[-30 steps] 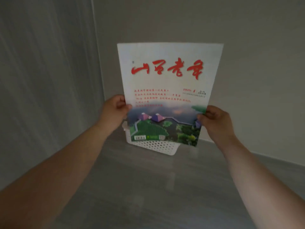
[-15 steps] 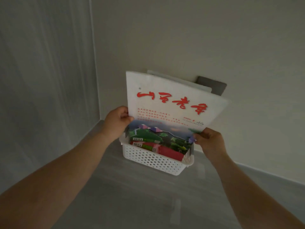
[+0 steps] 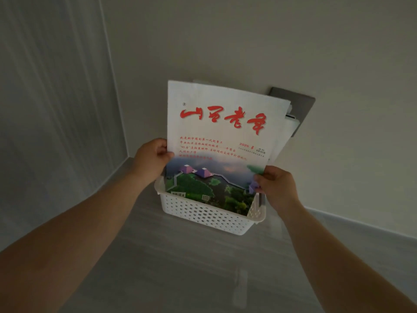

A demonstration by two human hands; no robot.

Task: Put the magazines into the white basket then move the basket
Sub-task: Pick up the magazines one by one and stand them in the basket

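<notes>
Two hands grasp one magazine (image 3: 216, 141): the left hand (image 3: 151, 159) pinches its left edge, the right hand (image 3: 277, 186) its right. Its bottom stands inside the one white basket (image 3: 203, 216) at the grey surface's (image 3: 180, 272) far edge. More magazines (image 3: 290, 124) lean behind, count unclear.

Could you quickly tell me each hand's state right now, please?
Left hand: closed, holding the magazine by its left edge.
Right hand: closed, holding the magazine by its right edge.

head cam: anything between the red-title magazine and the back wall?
Yes, head view: other white magazines stand behind the red-title magazine, edges showing at its upper right, with a grey wall plate behind them.
</notes>
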